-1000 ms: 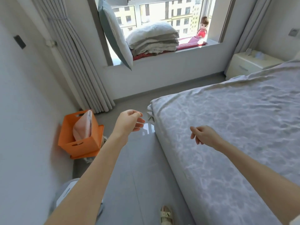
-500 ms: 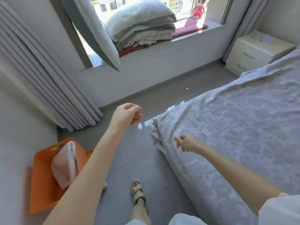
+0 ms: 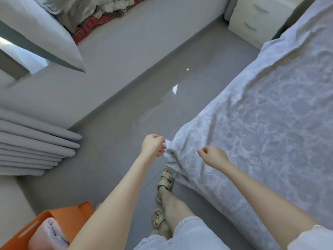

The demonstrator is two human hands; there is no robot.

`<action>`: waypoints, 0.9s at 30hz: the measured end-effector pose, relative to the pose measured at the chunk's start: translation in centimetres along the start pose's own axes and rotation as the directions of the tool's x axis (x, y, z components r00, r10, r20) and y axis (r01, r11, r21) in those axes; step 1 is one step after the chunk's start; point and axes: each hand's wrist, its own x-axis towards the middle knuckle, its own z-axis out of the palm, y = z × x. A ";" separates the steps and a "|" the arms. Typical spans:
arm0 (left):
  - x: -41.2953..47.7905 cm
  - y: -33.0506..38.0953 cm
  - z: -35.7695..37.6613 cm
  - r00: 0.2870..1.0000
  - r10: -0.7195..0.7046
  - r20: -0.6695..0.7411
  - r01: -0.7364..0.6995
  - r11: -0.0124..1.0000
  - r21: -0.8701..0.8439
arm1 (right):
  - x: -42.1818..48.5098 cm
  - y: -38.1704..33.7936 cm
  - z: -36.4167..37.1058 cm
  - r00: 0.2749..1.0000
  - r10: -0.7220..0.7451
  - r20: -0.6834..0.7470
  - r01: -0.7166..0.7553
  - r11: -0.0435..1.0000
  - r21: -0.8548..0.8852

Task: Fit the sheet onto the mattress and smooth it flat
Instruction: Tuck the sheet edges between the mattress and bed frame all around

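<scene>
Reference point for all positions: the bunched corner [image 3: 172,156] of the sheet [image 3: 261,123].

1. Far left of the corner and nearer to me, I see an orange basket [image 3: 75,215] on the floor holding a folded pale cloth [image 3: 48,233].
2. Left of the corner, beyond the basket: grey curtain folds [image 3: 36,145].
3. Left hand [image 3: 153,145]: directly at the corner's left edge, fingers curled toward the cloth. I cannot tell whether they pinch it.
4. Below the corner: a sandalled foot [image 3: 164,181], toes just beside the hanging fabric.
5. Right hand [image 3: 213,156]: just right of the corner, above the sheet, fingers loosely curled, gripping nothing I can see.
6. Right of the corner, the patterned sheet covers the mattress top and side, with creases running away from the corner.
</scene>
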 end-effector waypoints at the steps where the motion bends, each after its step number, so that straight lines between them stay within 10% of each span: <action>1: 2.3 -0.3 0.2 0.998 -0.053 -0.013 0.053 0.999 0.001 | 1.8 -0.7 -0.1 1.000 0.015 -0.016 -0.015 1.000 -0.003; 11: 22.5 -8.2 4.5 0.979 -0.193 0.059 0.135 0.844 0.519 | 16.6 -3.2 3.0 1.000 -0.028 -0.013 0.023 0.951 -0.309; 17: 29.0 -13.5 5.9 0.873 -0.385 0.300 0.337 0.920 0.201 | 20.5 -0.4 6.5 1.000 0.000 0.020 0.007 0.938 -0.346; 24: 27.0 -12.9 1.0 0.929 -0.198 0.312 0.239 0.966 -0.100 | 18.7 -1.3 7.2 0.994 0.057 -0.088 -0.070 0.985 -0.156; 27: 25.5 -9.4 -4.9 0.961 0.045 0.272 -0.089 0.985 0.150 | 16.9 -2.8 7.0 0.989 0.117 -0.084 -0.125 0.987 -0.097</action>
